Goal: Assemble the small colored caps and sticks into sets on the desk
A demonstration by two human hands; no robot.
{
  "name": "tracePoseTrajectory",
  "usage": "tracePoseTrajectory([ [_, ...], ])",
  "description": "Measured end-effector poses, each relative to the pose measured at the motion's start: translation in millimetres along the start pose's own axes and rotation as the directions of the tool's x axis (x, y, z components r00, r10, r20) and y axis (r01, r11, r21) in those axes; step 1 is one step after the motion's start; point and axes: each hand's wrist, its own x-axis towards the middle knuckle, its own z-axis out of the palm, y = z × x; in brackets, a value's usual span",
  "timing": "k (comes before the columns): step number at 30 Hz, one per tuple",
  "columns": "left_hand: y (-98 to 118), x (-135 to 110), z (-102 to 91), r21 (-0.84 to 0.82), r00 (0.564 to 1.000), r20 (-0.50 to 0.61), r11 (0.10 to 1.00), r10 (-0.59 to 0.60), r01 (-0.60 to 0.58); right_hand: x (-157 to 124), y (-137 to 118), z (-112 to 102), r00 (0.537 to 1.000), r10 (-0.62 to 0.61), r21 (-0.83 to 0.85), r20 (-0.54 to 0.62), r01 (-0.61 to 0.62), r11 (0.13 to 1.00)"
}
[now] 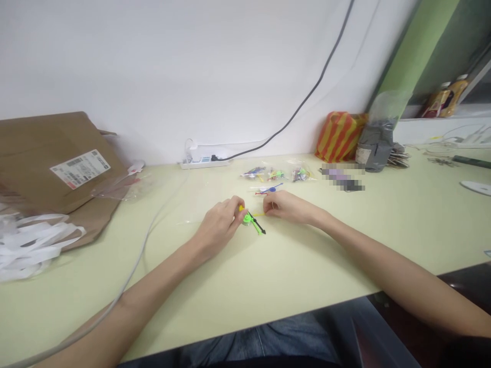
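My left hand is closed, pinching a small plastic piece with a round green part and a bit of yellow at the fingertips. From it a black arrow-tipped pointer and a thin green pointer stick out towards the lower right. My right hand is closed on the right end of a thin yellow pointer, which reaches across to the green part. Whether the two are joined I cannot tell. Just behind the right hand lie a blue pointer with a round hub and a red pointer.
Several clear bags of small coloured parts lie farther back. By the wall are a power strip, a striped bag and a grey bag. On the left, a brown paper parcel, white strapping and a pale cable.
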Motion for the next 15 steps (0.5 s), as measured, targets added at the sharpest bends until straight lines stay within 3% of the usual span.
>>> tracePoseTrajectory([
  [8, -1, 0, 0.4, 0.004, 1.0, -0.006, 1.0, 0.022, -0.022, 3, -12, 16, 0.994, -0.02, 0.027, -0.106, 0.023, 0.999],
  [15, 1, 0, -0.6, 0.004, 1.0, 0.002, 1.0, 0.004, -0.004, 4, -13, 16, 0.988, -0.1, 0.03, -0.119, 0.104, 0.994],
])
